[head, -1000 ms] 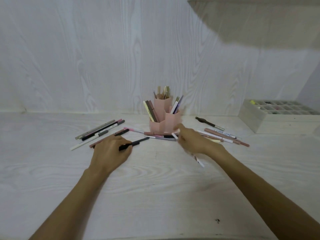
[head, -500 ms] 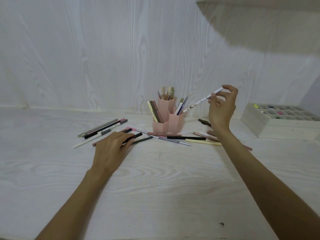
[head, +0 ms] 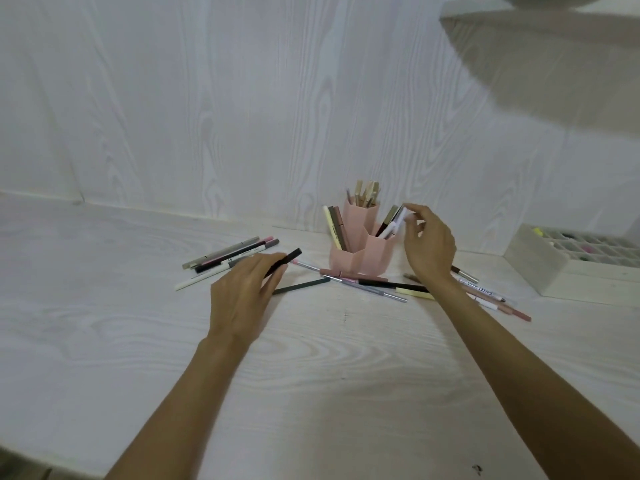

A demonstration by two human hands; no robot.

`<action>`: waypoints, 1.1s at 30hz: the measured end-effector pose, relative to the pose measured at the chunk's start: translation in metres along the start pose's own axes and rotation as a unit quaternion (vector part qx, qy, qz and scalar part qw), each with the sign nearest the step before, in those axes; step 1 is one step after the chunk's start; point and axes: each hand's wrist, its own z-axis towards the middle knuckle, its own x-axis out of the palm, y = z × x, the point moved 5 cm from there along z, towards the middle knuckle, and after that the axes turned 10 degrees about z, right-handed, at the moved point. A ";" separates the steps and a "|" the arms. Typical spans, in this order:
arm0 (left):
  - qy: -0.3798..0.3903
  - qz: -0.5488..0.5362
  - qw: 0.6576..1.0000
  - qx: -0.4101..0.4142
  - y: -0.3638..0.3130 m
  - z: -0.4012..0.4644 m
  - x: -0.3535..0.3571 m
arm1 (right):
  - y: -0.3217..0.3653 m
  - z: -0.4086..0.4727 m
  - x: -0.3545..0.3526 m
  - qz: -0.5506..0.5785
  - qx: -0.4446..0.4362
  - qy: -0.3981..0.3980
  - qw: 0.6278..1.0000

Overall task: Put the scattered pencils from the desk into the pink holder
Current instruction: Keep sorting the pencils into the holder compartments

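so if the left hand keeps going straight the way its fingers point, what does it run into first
Probably the pink holder. The left hand points up and to the right with a black pencil pinched in its fingers, and the holder's base lies along that line. Loose pencils on the desk sit just below that path; depth is unclear.

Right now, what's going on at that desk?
A person is tidying pencils into the pink holder. The right hand is at the holder's right compartment, fingertips on a white pencil standing in it. The left hand is pinching a black pencil just off the desk. Many pencils lie scattered on both sides and in front of the holder. A white compartment box sits at the far right.
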 end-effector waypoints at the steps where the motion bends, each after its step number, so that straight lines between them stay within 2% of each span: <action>1: 0.009 -0.011 1.000 -0.025 0.003 0.001 0.001 | -0.001 -0.001 -0.004 0.018 0.013 -0.028 0.999; 4: 0.013 -0.077 0.989 -0.128 0.015 0.000 0.001 | -0.002 -0.018 -0.014 0.105 0.030 -0.079 0.991; 6: -0.031 -0.150 0.970 -0.189 0.024 -0.001 -0.004 | -0.001 -0.043 -0.002 0.130 -0.014 0.009 0.991; 9: -0.097 -0.248 0.933 -0.242 0.036 -0.003 -0.009 | -0.002 -0.087 0.029 0.057 -0.072 0.209 0.974; 12: -0.132 -0.269 0.922 -0.247 0.043 -0.002 -0.015 | -0.006 -0.107 0.043 0.016 -0.086 0.295 0.951; 15: -0.137 -0.280 0.915 -0.254 0.045 0.004 -0.019 | -0.009 -0.109 0.042 0.022 -0.089 0.307 0.947; 17: -0.132 -0.321 0.896 -0.278 0.039 0.018 -0.022 | -0.009 -0.107 0.041 0.034 -0.084 0.309 0.947; 21: -0.126 -0.377 0.874 -0.279 -0.003 0.063 -0.028 | -0.008 -0.106 0.042 0.042 -0.074 0.323 0.943; 23: -0.104 -0.385 0.878 -0.264 -0.033 0.090 -0.024 | -0.008 -0.106 0.041 0.049 -0.071 0.325 0.942; 25: -0.073 -0.356 0.903 -0.228 -0.064 0.112 -0.015 | -0.009 -0.106 0.041 0.054 -0.066 0.329 0.940; 30: -0.018 -0.185 0.974 -0.130 -0.108 0.144 0.012 | -0.010 -0.106 0.041 0.067 -0.053 0.328 0.941; 33: 0.050 -0.093 0.992 -0.065 -0.116 0.148 0.037 | -0.009 -0.107 0.041 0.075 -0.052 0.327 0.941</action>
